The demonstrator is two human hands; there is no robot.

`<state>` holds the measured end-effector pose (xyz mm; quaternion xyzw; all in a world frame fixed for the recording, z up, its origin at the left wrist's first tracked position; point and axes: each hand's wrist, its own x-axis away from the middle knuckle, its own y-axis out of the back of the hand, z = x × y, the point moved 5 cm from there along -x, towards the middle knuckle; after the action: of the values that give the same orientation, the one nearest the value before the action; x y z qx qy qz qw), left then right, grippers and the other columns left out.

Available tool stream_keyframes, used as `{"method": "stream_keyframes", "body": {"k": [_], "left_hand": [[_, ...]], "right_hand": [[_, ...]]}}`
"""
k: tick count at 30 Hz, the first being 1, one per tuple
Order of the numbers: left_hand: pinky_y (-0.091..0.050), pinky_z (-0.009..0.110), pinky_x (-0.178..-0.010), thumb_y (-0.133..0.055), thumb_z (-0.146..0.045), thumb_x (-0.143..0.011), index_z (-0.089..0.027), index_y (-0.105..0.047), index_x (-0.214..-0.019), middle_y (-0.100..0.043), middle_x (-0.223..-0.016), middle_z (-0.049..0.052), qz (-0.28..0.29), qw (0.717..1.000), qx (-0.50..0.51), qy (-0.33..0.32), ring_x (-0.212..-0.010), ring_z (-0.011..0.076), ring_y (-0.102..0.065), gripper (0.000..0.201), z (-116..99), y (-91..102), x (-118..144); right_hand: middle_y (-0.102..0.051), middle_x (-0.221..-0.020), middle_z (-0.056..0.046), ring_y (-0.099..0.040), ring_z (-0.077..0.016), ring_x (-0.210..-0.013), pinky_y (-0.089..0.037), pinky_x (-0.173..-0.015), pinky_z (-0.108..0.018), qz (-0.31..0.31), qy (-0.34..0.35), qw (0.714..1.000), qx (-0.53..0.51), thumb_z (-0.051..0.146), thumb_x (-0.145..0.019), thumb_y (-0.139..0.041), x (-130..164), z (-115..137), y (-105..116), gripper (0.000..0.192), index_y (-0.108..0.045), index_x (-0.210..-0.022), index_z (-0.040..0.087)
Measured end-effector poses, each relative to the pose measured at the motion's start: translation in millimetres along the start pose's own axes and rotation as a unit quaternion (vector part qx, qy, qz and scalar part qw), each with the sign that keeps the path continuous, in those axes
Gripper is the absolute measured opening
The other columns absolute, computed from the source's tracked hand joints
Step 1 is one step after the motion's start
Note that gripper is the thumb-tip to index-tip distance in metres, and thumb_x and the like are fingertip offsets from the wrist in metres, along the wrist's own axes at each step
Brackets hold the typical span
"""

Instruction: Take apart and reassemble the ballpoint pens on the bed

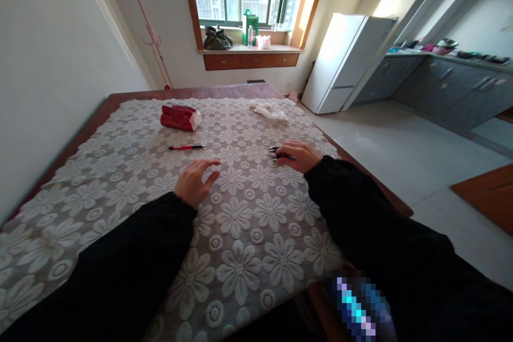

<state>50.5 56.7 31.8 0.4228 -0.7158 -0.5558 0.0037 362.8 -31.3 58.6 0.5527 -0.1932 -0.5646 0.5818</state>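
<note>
My left hand hovers over or rests on the lace tablecloth, thumb and fingers curved apart with nothing between them. A red and black pen lies just beyond it. My right hand is closed around several dark pens, whose tips point left; its palm and fingers partly hide them. Behind the red pen sits a shiny red pouch-like packet with a white end. Farther back on the right, a crumpled white cloth or tissue lies on the tablecloth.
The wooden table has a wall along its left side. A window sill beyond holds a dark bag, a green bag and a bottle. A white fridge and grey kitchen cabinets stand to the right. A blurred patch appears near my lap.
</note>
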Motion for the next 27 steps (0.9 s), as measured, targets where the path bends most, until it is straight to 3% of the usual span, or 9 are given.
{"method": "stream_keyframes", "body": {"k": [3, 7, 11, 14, 18, 20, 22, 24, 27], "left_hand": [[-0.042, 0.042, -0.11, -0.047, -0.031, -0.097, -0.018, -0.065, -0.123, -0.069, -0.125, 0.01, 0.0, 0.996, -0.079, 0.039, -0.122, 0.0277, -0.058, 0.035, 43.4, 9.6, -21.8], [-0.033, 0.045, -0.115, -0.042, -0.023, -0.093, -0.013, -0.056, -0.14, -0.054, -0.148, 0.014, 0.019, 0.977, -0.18, 0.113, -0.139, 0.0309, -0.044, 0.05, 108.5, 15.1, -39.6], [-0.042, 0.05, -0.099, -0.046, -0.03, -0.094, -0.017, -0.068, -0.124, -0.065, -0.131, 0.015, 0.042, 0.956, -0.217, 0.193, -0.12, 0.0363, -0.057, 0.039, 136.5, 19.8, -41.1], [-0.043, 0.049, -0.093, -0.052, -0.032, -0.093, -0.02, -0.073, -0.108, -0.068, -0.118, 0.013, 0.039, 0.955, -0.233, 0.179, -0.112, 0.0356, -0.06, 0.028, 128.2, 25.2, -42.4], [-0.042, 0.044, -0.093, -0.052, -0.033, -0.095, -0.019, -0.068, -0.11, -0.069, -0.102, 0.006, 0.021, 0.967, -0.2, 0.157, -0.106, 0.0305, -0.062, 0.026, 103.9, 27.1, -42.7], [-0.046, 0.036, -0.085, -0.054, -0.035, -0.095, -0.019, -0.065, -0.111, -0.07, -0.097, 0.002, 0.012, 0.98, -0.09, 0.175, -0.095, 0.0241, -0.065, 0.025, 87.0, 23.6, -41.3], [-0.048, 0.031, -0.074, -0.055, -0.037, -0.093, -0.02, -0.062, -0.11, -0.073, -0.094, 0.002, 0.032, 0.976, 0.089, 0.198, -0.081, 0.0199, -0.067, 0.026, 62.5, 14.5, -38.6], [-0.049, 0.031, -0.065, -0.054, -0.047, -0.093, -0.02, -0.059, -0.111, -0.075, -0.096, 0.007, 0.059, 0.941, 0.251, 0.219, -0.074, 0.0203, -0.068, 0.033, 30.7, 4.0, -33.4], [-0.052, 0.033, -0.068, -0.06, -0.054, -0.09, -0.019, -0.056, -0.106, -0.076, -0.099, 0.011, 0.115, 0.897, 0.371, 0.21, -0.079, 0.0223, -0.071, 0.039, -20.0, -11.0, -21.6]], "right_hand": [[-0.072, -0.089, -0.009, -0.063, -0.0213, -0.084, -0.046, -0.08, -0.034, 0.04, 0.049, 0.986, 0.156, 0.052, -0.099, -0.055, 18.9, -25.7, -8.1, 0.037, -0.072, -0.097, 0.019], [-0.072, -0.089, -0.01, -0.063, -0.0211, -0.085, -0.047, -0.079, -0.032, 0.049, 0.104, 0.972, 0.203, 0.053, -0.101, -0.049, 26.5, -39.0, -21.8, 0.042, -0.072, -0.099, 0.017], [-0.072, -0.09, -0.008, -0.062, -0.0202, -0.084, -0.047, -0.078, -0.031, 0.048, 0.153, 0.967, 0.199, 0.053, -0.101, -0.049, 22.5, -39.6, -24.6, 0.042, -0.072, -0.1, 0.018], [-0.072, -0.092, -0.008, -0.061, -0.0199, -0.086, -0.047, -0.078, -0.031, 0.043, 0.16, 0.967, 0.194, 0.051, -0.102, -0.048, 19.6, -40.5, -23.5, 0.04, -0.073, -0.101, 0.02], [-0.071, -0.093, -0.009, -0.06, -0.0209, -0.087, -0.047, -0.078, -0.032, 0.045, 0.142, 0.97, 0.193, 0.053, -0.101, -0.049, 18.7, -38.3, -19.8, 0.041, -0.072, -0.105, 0.019], [-0.071, -0.094, -0.01, -0.059, -0.0211, -0.087, -0.046, -0.078, -0.033, 0.044, 0.13, 0.975, 0.175, 0.054, -0.101, -0.049, 17.5, -29.8, -16.9, 0.042, -0.072, -0.104, 0.018], [-0.069, -0.093, -0.009, -0.058, -0.0204, -0.086, -0.046, -0.08, -0.034, 0.032, 0.122, 0.985, 0.121, 0.053, -0.1, -0.051, 13.0, -12.3, -15.9, 0.04, -0.071, -0.098, 0.018], [-0.067, -0.088, -0.006, -0.057, -0.0183, -0.084, -0.046, -0.08, -0.032, 0.01, 0.094, 0.995, 0.022, 0.052, -0.1, -0.053, 3.2, 11.8, -19.5, 0.038, -0.068, -0.096, 0.018], [-0.065, -0.098, -0.004, -0.057, -0.0137, -0.081, -0.048, -0.077, -0.028, -0.035, 0.002, 0.987, -0.155, 0.048, -0.104, -0.047, -19.8, 49.8, -36.0, 0.036, -0.06, -0.118, 0.017]]}}
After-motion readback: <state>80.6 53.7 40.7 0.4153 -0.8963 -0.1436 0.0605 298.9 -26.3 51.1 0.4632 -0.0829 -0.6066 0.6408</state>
